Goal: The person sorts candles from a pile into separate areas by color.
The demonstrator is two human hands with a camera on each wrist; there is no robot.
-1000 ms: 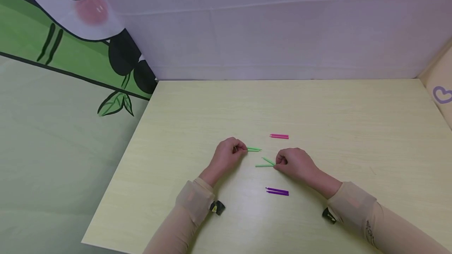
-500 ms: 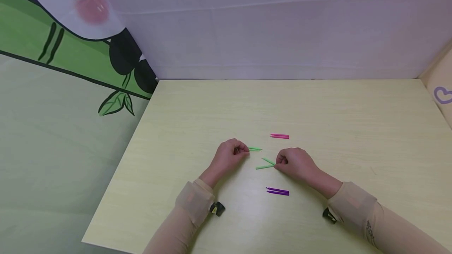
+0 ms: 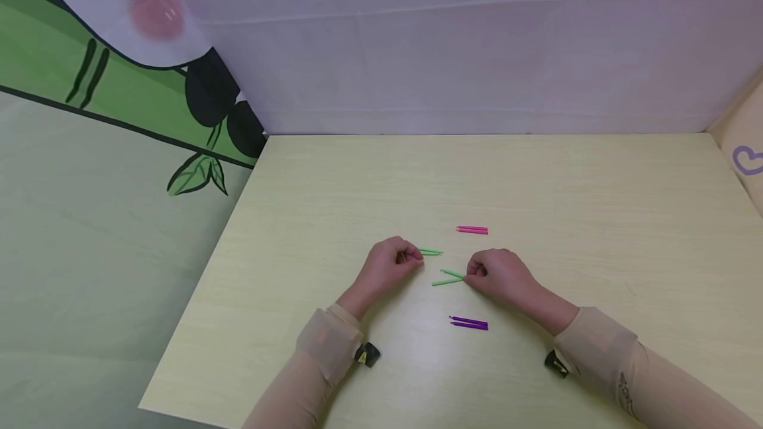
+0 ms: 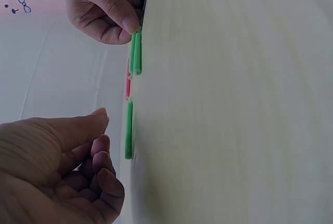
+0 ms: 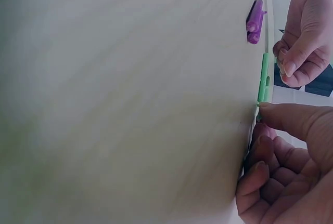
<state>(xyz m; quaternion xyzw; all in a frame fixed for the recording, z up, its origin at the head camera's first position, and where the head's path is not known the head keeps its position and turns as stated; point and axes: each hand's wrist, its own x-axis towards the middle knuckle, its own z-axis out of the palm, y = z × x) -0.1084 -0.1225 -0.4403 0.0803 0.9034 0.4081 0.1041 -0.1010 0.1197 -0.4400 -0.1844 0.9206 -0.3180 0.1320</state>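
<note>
My right hand (image 3: 499, 274) pinches the ends of two thin green sticks (image 3: 448, 282) between thumb and fingers; they look like small candles. Their free ends fan out to the left in a narrow V. My left hand (image 3: 390, 262) is beside a second green pair (image 3: 432, 252), which lies on the table with its narrow tips to the right. In the left wrist view the thumb (image 4: 86, 130) and loosely bent fingers stand apart from the nearest green stick (image 4: 128, 130), with nothing between them. The left hand partly hides that pair in the head view.
Two pink sticks (image 3: 472, 230) lie side by side beyond the hands. Two purple sticks (image 3: 468, 323) lie nearer the body. The pale wooden table (image 3: 596, 204) meets a lilac cloth (image 3: 477, 65) at its back edge.
My left hand has shifted slightly right and toward the body. In the right hand's grip, the free ends of both green sticks have swung slightly toward the body.
</note>
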